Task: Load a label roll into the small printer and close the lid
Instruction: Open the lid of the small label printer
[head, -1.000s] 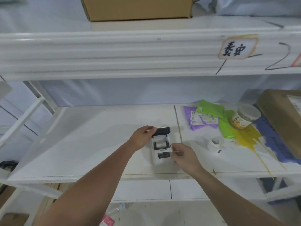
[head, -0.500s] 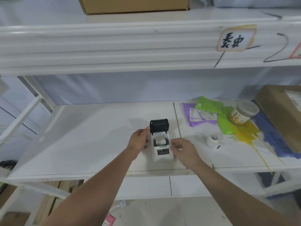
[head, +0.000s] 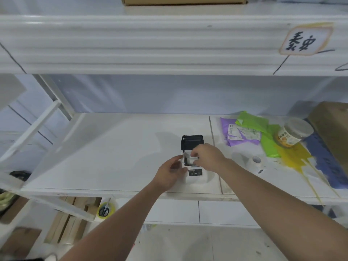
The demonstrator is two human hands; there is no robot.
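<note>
The small white printer (head: 195, 178) stands near the front edge of the white shelf (head: 116, 151). Its black lid (head: 192, 142) is swung up and back, so the roll bay is open. My left hand (head: 168, 175) grips the printer's left side, thumb up by the bay. My right hand (head: 208, 157) reaches over the bay from the right, its fingertips pinched on the white label roll (head: 190, 161) that sits inside; the hand hides most of the roll. A second white label roll (head: 256, 160) stands on the shelf to the right, apart from both hands.
Purple and green mailer bags (head: 250, 129), a lidded jar (head: 293, 133) and a cardboard box (head: 333, 127) crowd the shelf's right end, over yellow and blue paint stains. An upper shelf beam (head: 169, 44) hangs overhead. A tape roll with scissors (head: 105, 210) lies below.
The lid went from half raised to fully up. My left hand dropped from the lid to the printer's side. My right hand moved from the printer's right side up onto the roll in the bay.
</note>
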